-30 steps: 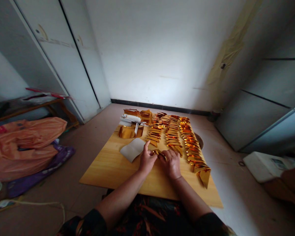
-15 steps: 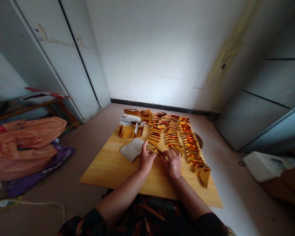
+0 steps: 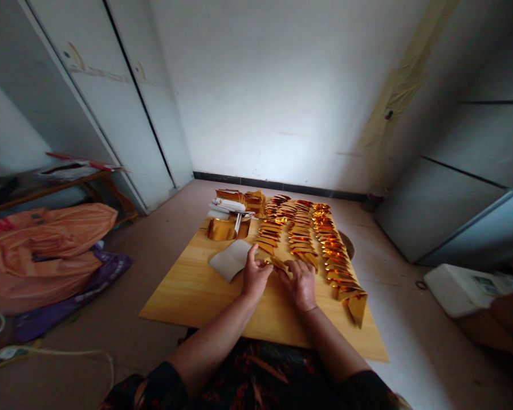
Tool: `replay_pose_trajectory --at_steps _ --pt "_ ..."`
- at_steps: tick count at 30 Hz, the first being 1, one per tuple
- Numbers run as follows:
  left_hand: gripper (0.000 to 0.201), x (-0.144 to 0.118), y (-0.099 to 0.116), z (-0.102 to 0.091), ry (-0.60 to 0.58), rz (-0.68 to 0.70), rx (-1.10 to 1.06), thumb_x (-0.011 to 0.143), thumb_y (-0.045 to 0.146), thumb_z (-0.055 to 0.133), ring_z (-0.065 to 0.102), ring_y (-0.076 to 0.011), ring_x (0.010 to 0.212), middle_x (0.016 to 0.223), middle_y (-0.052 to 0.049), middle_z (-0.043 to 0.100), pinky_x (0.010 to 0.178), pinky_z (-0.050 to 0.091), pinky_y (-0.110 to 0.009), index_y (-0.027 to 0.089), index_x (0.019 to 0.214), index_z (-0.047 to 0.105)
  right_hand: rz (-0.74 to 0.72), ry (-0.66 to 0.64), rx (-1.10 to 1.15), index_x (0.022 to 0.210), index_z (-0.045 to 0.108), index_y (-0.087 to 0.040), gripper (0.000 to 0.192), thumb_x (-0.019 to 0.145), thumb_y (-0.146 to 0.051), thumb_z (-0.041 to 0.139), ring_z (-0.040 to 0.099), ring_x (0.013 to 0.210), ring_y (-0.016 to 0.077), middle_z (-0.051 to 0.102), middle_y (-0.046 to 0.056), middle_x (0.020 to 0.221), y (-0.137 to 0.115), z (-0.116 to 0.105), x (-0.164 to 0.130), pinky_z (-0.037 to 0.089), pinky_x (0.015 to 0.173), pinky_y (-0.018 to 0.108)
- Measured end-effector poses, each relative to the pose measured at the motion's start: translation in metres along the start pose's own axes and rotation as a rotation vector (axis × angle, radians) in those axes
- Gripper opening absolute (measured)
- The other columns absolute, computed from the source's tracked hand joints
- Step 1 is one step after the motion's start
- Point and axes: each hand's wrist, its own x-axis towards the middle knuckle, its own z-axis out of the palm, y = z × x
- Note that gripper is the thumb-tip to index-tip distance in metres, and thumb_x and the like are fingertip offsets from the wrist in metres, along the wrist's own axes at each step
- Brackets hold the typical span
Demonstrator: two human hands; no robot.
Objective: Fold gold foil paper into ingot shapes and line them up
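Note:
Between both hands is a small folded piece of gold foil paper [image 3: 277, 262], partly covered by the fingers. My left hand [image 3: 255, 273] pinches its left end, and my right hand [image 3: 300, 282] grips the right end with curled fingers. Left of my left hand lies a pale sheet of paper [image 3: 229, 260] on the wooden board [image 3: 183, 290]. Just beyond my hands run rows of folded gold foil pieces [image 3: 301, 233], overlapping one another. The longest row [image 3: 336, 262] stretches along the right side of the board.
At the board's far left stand curved gold sheets [image 3: 222, 229] and a white paper stack [image 3: 228, 206]. Orange bags [image 3: 47, 250] and a purple bag [image 3: 72, 296] lie on the floor at left. A white box [image 3: 459, 290] sits at right, near grey cabinets [image 3: 453, 205].
Slightly more of the gold foil paper shows between my fingers, its flat face turned up. Both hands stay in nearly the same place.

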Motion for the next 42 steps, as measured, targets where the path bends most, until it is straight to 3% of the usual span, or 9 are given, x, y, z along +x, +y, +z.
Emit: replay_pose_trajectory --at_steps 4,11,17,24,28,33,38,42 --pt "0.082 0.003 0.004 -0.001 0.014 -0.016 -0.061 0.062 0.017 0.065 0.051 -0.0079 0.053 0.064 0.006 0.057 0.052 0.039 -0.018 0.018 0.138 0.033 -0.008 -0.022 0.034 0.094 0.06 -0.02 0.016 0.086 -0.033 0.056 0.055 0.073 0.0152 0.062 0.001 0.079 0.0 -0.004 -0.002 0.03 0.075 0.03" --pt "0.085 0.004 0.013 0.001 0.026 -0.081 -0.141 0.06 0.017 0.065 0.051 -0.007 0.053 0.068 0.004 0.06 0.052 0.038 -0.018 0.016 0.138 0.031 -0.016 0.034 0.043 0.08 0.062 -0.02 0.014 0.088 -0.029 0.054 0.055 0.07 0.0143 0.062 0.0 0.073 -0.001 -0.009 0.002 0.03 0.075 0.03" --pt "0.085 0.003 0.012 0.003 0.016 -0.076 -0.133 0.061 0.018 0.067 0.053 -0.0077 0.053 0.067 0.005 0.059 0.053 0.04 -0.019 0.017 0.138 0.032 -0.011 -0.024 -0.007 0.073 0.062 -0.02 0.015 0.085 -0.018 0.055 0.054 0.069 0.013 0.062 -0.001 0.07 -0.005 -0.017 0.009 0.027 0.073 0.029" --pt "0.091 -0.001 0.016 0.007 -0.06 -0.075 -0.131 0.06 0.023 0.071 0.058 -0.0112 0.061 0.068 0.005 0.061 0.058 0.044 -0.021 0.018 0.14 0.028 -0.028 0.002 -0.111 0.065 0.06 -0.019 0.022 0.085 -0.016 0.052 0.05 0.065 0.012 0.061 -0.001 0.065 0.002 -0.03 0.038 0.025 0.074 0.028" --pt "0.088 -0.003 0.015 0.004 -0.078 -0.071 -0.044 0.062 0.023 0.07 0.058 -0.0113 0.06 0.065 0.005 0.06 0.059 0.044 -0.022 0.017 0.14 0.03 -0.032 0.048 -0.201 0.065 0.061 -0.019 0.021 0.084 -0.018 0.052 0.049 0.064 0.0128 0.061 -0.001 0.063 0.032 -0.042 0.072 0.024 0.073 0.029" --pt "0.081 -0.005 0.015 -0.003 -0.148 -0.059 0.019 0.064 0.021 0.066 0.055 -0.0106 0.058 0.062 0.006 0.059 0.059 0.042 -0.021 0.016 0.138 0.035 0.019 0.018 -0.337 0.067 0.062 -0.018 0.023 0.085 -0.021 0.049 0.049 0.067 0.0138 0.062 0.001 0.068 0.092 -0.045 0.122 0.022 0.072 0.029" --pt "0.071 -0.01 0.013 -0.008 -0.22 -0.077 0.089 0.068 0.02 0.059 0.054 -0.0111 0.059 0.064 0.005 0.06 0.058 0.04 -0.021 0.015 0.135 0.04 0.167 -0.048 -0.468 0.067 0.061 -0.016 0.022 0.083 -0.023 0.048 0.043 0.066 0.0134 0.061 0.003 0.07 0.15 -0.022 0.166 0.016 0.067 0.03" --pt "0.064 -0.014 0.007 -0.011 -0.235 -0.101 0.154 0.066 0.018 0.058 0.055 -0.0127 0.06 0.064 0.003 0.061 0.059 0.042 -0.023 0.015 0.129 0.047 0.244 -0.111 -0.521 0.069 0.063 -0.015 0.022 0.082 -0.022 0.047 0.041 0.064 0.0123 0.062 0.004 0.072 0.18 0.005 0.187 0.014 0.066 0.03"
